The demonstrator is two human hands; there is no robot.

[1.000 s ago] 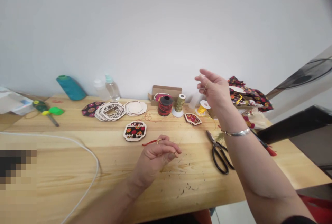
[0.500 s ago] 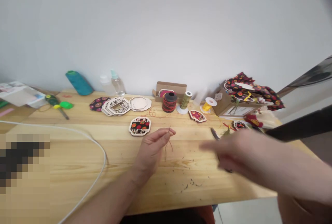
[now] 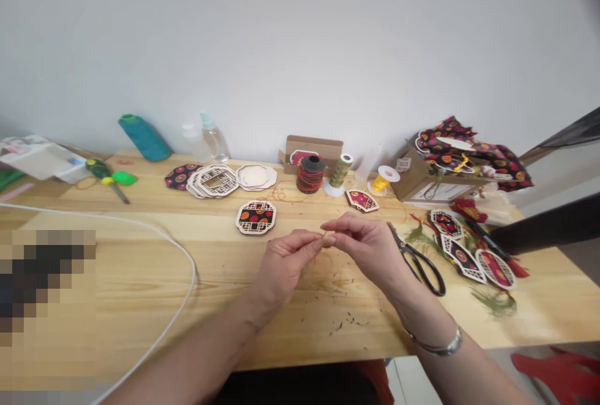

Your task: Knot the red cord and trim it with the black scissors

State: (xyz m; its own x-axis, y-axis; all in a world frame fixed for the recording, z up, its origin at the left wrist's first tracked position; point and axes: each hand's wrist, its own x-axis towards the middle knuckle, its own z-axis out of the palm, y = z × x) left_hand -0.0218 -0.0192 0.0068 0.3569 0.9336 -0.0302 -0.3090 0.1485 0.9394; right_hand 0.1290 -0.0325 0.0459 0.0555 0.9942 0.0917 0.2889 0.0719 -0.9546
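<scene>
My left hand (image 3: 285, 261) pinches a thin reddish-brown cord (image 3: 324, 235) between thumb and forefinger above the wooden table. My right hand (image 3: 365, 244) meets it from the other side, its thumb and forefinger closed at the same bit of cord. Most of the cord is hidden by the fingers; a faint loop shows below them. Left of the hands lies a lattice-framed fabric piece (image 3: 255, 217). Black-handled scissors (image 3: 424, 267) lie just right of my right hand, their blades partly behind it.
Behind the hands stand a red cord spool (image 3: 310, 175), a green thread spool (image 3: 340, 174) and a yellow spool (image 3: 385, 180). Several framed pieces (image 3: 462, 258) lie at the right, near a fabric-filled cardboard box (image 3: 435, 185). A white cable (image 3: 187, 255) curves across the left.
My right hand has come in leftward from over the scissors and now meets my left hand at the cord. The scissors and the framed pieces at the right have come into view.
</scene>
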